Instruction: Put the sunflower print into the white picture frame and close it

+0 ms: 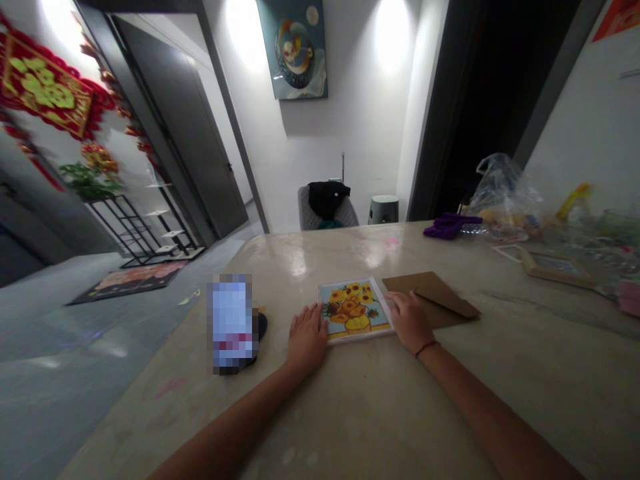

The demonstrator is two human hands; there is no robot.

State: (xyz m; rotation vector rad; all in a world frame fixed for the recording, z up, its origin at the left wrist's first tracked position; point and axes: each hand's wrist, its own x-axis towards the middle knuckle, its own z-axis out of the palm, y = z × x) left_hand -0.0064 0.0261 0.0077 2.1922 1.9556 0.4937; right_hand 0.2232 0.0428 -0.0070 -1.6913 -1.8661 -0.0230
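A small sunflower picture [351,308] in a white frame lies on the table before me. My left hand [307,335] rests along its left edge, palm down, with the fingers stretched out and the tips touching the frame. At the right edge my right hand [411,322], with a dark red cord round the wrist, reaches over with its fingers extended, touching or close to the frame's side. Beside and partly under that hand lies a brown paper envelope [440,293] with a pointed flap. Neither hand is wrapped round anything.
A phone [233,320] with a blurred screen stands on a dark holder at the left. Along the right lie a purple cloth [450,225], a clear plastic bag [503,190], a wooden frame [557,267] and crumpled wrapping. A grey chair [304,207] stands beyond the table [370,413].
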